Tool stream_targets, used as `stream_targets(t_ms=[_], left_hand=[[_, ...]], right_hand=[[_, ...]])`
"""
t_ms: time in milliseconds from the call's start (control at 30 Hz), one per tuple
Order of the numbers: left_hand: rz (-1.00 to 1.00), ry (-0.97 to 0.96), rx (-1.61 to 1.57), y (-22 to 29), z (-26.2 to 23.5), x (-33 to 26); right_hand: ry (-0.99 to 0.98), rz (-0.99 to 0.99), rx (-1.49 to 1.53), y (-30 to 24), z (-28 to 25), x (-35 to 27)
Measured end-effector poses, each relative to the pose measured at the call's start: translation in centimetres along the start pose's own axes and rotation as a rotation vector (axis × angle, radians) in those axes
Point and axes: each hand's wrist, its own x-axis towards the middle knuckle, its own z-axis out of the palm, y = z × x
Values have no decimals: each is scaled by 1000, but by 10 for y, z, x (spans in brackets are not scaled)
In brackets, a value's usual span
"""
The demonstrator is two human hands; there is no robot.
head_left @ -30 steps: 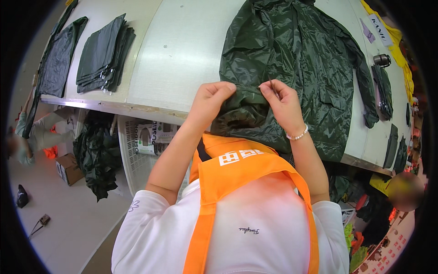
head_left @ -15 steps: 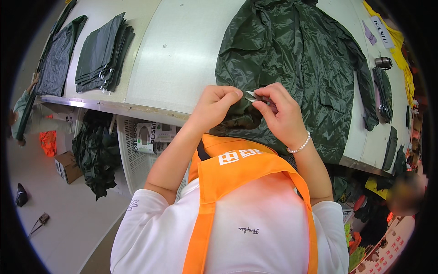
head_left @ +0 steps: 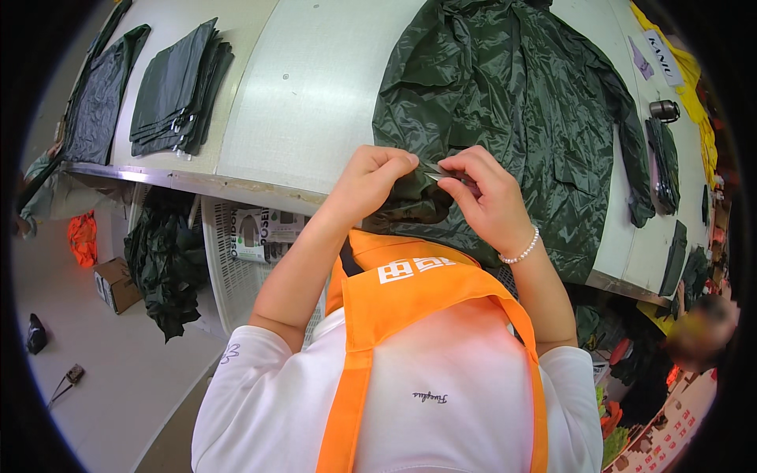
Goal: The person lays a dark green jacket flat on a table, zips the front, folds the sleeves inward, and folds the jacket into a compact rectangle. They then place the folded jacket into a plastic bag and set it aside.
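A dark green shiny jacket (head_left: 520, 102) lies spread on the white table (head_left: 315, 94), its lower edge hanging over the near side. My left hand (head_left: 374, 177) pinches a bunched fold of the jacket's hem. My right hand (head_left: 489, 197), with a bead bracelet on the wrist, is closed on a small slim metal tool (head_left: 443, 173) whose tip touches the fabric between both hands. An orange apron covers my chest below.
Two stacks of folded dark green cloth (head_left: 177, 87) lie at the table's far left. A white plastic basket (head_left: 236, 268) and a hanging dark garment (head_left: 162, 268) are under the table. Dark pieces and a small metal cylinder (head_left: 664, 110) lie at the right.
My two hands, apart on the hem a second ago, have come together. The fabric is now bunched between them and the small tool has appeared in my right hand.
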Motion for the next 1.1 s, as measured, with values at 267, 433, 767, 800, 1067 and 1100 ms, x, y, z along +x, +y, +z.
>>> stream_targets(t_ms=[267,433,767,800,1067,1100], left_hand=[[-30,-35,-19,5,-2,-1],[-20,-33,8,2,-2,-1],[-10,-63,20,3,-2,-2],[-13,-63,15,3,-1,-3],[-15,-111,64,3,0,-6],[-20,-132,93,3,-1,-6]], right_hand=[[27,-13,61,0,4,-1],[15,9,157,2,5,-3],[-21,19,180,1,2,-1],[-20,25,178,1,2,-1],[-73,262,536,16,0,6],[-122,224,505,17,2,7]])
